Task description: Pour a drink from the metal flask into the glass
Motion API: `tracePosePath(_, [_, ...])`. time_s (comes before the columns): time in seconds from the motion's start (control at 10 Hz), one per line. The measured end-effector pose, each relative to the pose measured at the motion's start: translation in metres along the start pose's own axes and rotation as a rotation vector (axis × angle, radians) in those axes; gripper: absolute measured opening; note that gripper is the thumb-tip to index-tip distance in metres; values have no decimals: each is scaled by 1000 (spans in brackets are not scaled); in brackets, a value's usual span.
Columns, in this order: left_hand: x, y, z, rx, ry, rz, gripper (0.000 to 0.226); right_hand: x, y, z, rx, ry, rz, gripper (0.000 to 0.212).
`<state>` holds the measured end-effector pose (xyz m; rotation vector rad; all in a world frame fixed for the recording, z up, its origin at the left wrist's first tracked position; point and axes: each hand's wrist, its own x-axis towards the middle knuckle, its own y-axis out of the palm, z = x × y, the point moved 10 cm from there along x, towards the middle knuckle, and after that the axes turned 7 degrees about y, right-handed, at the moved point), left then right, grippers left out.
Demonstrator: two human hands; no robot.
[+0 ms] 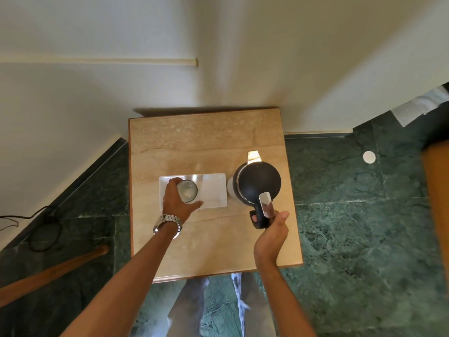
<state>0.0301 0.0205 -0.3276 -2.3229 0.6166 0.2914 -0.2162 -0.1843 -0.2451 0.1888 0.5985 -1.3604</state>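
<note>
The metal flask (257, 182) stands upright on the right half of a small stone-topped table (209, 142), seen from above with its black lid and a silver spout pointing away from me. My right hand (271, 235) is wrapped around its black handle at the near side. A clear glass (187, 190) stands on the left part of a white rectangular tray (213, 190). My left hand (178, 203), with a metal watch on the wrist, is curled around the glass from the near left.
The table stands against a white wall, on a dark green marble floor. A black cable (43, 229) lies on the floor at left, beside a wooden rod (48, 273). A wooden piece of furniture (437, 215) rises at the right edge.
</note>
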Motion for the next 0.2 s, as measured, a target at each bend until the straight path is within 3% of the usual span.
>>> tracePosePath(0.1, [-2,-1,-8,32,-12,66,123,-5,3,-2,-16,45,-4,79])
tracePosePath(0.2, [-16,-22,-32,81,22,56,134,-11,-23,15,-39,41,-121,82])
